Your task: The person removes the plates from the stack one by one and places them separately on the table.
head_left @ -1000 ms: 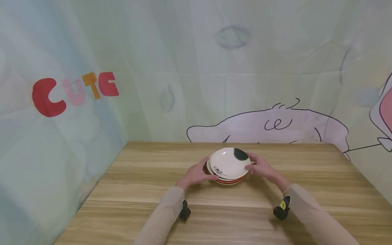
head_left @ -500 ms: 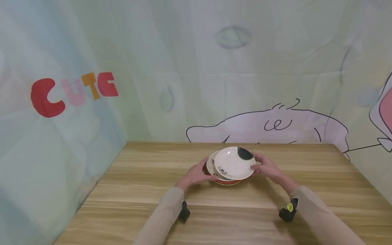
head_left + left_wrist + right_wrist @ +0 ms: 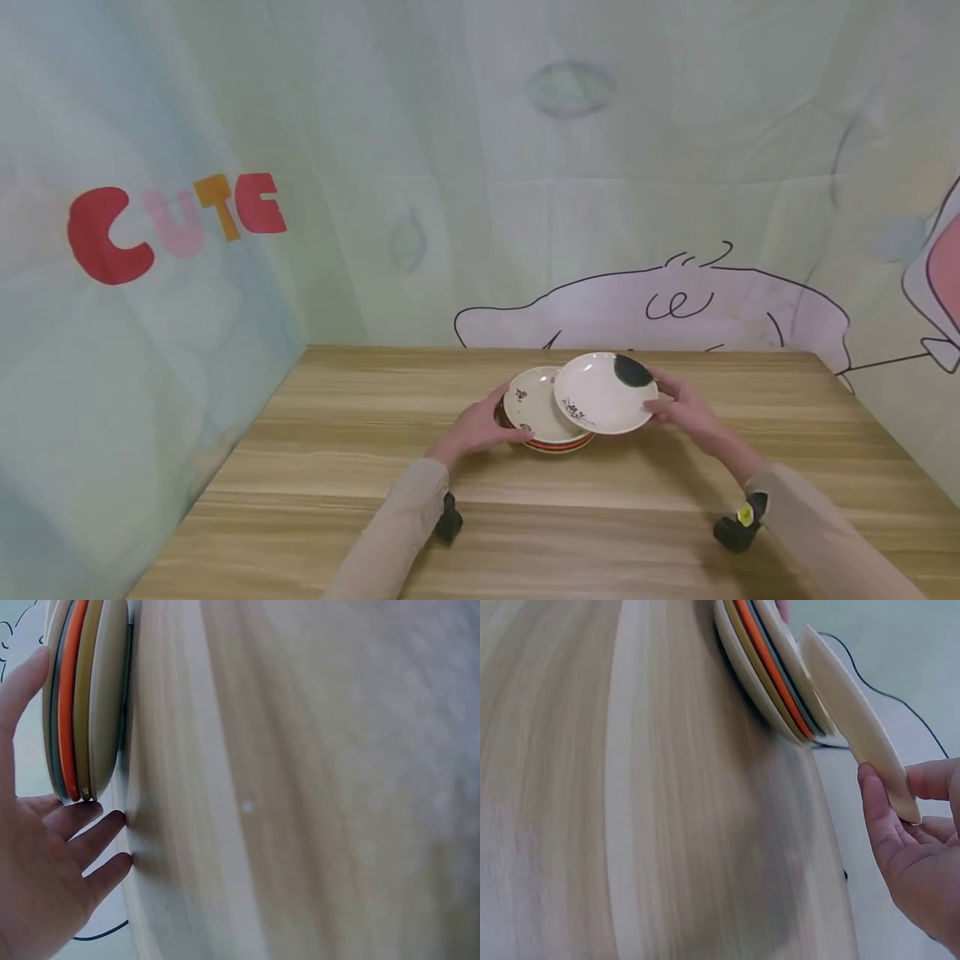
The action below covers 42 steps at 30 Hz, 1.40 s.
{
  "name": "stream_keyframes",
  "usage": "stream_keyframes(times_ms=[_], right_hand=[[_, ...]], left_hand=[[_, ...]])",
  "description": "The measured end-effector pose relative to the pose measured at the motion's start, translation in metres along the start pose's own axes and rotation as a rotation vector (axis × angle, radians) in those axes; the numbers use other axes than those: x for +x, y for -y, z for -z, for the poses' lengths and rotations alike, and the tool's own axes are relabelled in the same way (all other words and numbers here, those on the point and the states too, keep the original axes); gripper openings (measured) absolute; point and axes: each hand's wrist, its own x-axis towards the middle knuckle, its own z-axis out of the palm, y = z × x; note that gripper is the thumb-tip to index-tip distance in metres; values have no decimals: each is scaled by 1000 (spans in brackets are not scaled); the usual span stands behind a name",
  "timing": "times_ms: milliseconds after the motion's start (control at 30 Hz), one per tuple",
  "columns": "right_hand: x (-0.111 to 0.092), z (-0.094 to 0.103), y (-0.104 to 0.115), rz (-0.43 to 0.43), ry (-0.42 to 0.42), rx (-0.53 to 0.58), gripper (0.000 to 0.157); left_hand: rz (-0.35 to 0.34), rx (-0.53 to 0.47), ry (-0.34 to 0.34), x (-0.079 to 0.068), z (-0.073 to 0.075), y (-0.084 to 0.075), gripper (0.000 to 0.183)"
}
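A white plate (image 3: pixel 596 396) with a dark green patch and small black drawings is pinched at its right rim by my right hand (image 3: pixel 686 417). It is raised and tilted, overlapping the right part of a stack of plates (image 3: pixel 536 404) on the table. In the right wrist view, the thumb and fingertips grip the rim of the white plate (image 3: pixel 855 712), apart from the stack. My left hand (image 3: pixel 476 425) holds the stack's left side, thumb over the top rim. The left wrist view shows orange, yellow, dark and cream edges in the stack (image 3: pixel 82 705), with the fingertips against its side.
The wood-grain table (image 3: pixel 360 467) extends around the stack on all sides. Behind it hangs a pale curtain (image 3: pixel 420 167) with a cartoon outline and coloured letters. A black wrist camera (image 3: pixel 448 518) sits under the left sleeve, another (image 3: pixel 738 525) under the right.
My right hand has slid and lifted the white plate to the right off the stack, uncovering the cream patterned plate beneath. The left hand has stayed at the stack's left side.
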Motion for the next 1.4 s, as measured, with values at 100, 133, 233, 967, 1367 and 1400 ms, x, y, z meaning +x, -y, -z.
stream_keyframes(times_ms=[100,133,233,967,1367,1400], right_hand=[[-5,11,-2,7,-29,-4,66],[-6,15,-3,8,-40,-8,66],[-10,25,-5,18,-76,-8,64],[-32,47,-34,-58,-193,51,66],[-34,44,-41,-142,-200,71,69],[-35,44,-41,-139,-205,71,69]], left_hand=[[-6,4,8,0,0,0,99],[-10,5,9,0,0,0,100],[-12,12,9,0,-1,0,100],[9,-3,10,-2,1,0,99],[17,-1,12,2,-1,0,100],[20,-3,12,2,-1,0,100]])
